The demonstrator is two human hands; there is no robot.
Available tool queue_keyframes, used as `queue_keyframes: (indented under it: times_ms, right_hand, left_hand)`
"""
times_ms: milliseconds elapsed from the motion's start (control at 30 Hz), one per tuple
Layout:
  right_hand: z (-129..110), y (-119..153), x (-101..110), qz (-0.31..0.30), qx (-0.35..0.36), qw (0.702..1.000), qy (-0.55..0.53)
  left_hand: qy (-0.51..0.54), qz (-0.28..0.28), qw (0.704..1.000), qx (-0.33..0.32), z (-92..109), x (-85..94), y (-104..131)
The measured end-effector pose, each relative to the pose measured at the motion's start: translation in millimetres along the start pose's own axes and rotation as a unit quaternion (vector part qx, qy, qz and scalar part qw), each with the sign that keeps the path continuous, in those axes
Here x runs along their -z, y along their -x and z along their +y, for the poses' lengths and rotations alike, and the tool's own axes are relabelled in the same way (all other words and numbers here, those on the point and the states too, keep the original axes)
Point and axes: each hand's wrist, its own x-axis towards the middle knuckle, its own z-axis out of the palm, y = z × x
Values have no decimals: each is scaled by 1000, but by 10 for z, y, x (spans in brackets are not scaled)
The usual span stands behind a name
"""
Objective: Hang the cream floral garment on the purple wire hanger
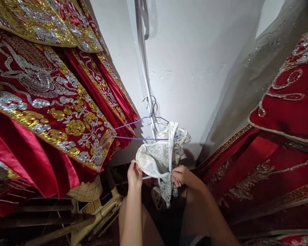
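White garment (154, 152) in left hand (135, 176) and right hand (180, 176), on purple hanger (135, 138).

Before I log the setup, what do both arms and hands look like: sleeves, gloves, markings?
Left hand and right hand are ungloved. Left forearm and right forearm are bare, no sleeves in view; no watch, bracelet, cable or marking shows. Rings: too small to tell.

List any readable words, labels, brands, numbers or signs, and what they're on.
None readable.
Patterned garment: print only, no legible label.
Left red costume, right red costume: ornament, no lettering I can make out.
Wall: marks, no writing.
Dim lower left: too dark to tell.
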Motion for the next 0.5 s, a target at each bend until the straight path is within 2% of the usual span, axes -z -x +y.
queue_keyframes:
  times_ms: [67, 133, 200, 267, 300, 367, 433, 500]
  right_hand:
    - [57, 62, 127, 34, -30, 998, 45]
    - [55, 75, 220, 130, -19, 988, 76]
    - [-4, 45, 260, 249, 38, 966, 62]
    - [-100, 0, 235, 299, 101, 949, 13]
    - [-154, -17, 200, 289, 119, 950, -17]
    - [-261, -25, 106, 203, 115, 969, -80]
    - [-366, 2, 16, 105, 98, 981, -132]
    - [-483, 42, -30, 11, 114, 984, -136]
  left_hand:
    - [-13, -48, 999, -12, -15, -113, 157]
    - [-49, -140, 989, -28, -13, -270, 344]
    - [-101, -231, 967, -39, -37, -427, 550]
    - [-164, -297, 940, -36, -104, -549, 742]
    - [-200, -321, 925, -37, -146, -593, 821]
    - [-274, -351, 893, -63, -221, -651, 924]
    - [-332, -353, 866, -125, -243, -678, 944]
    - [-366, -334, 849, -183, -193, -679, 900]
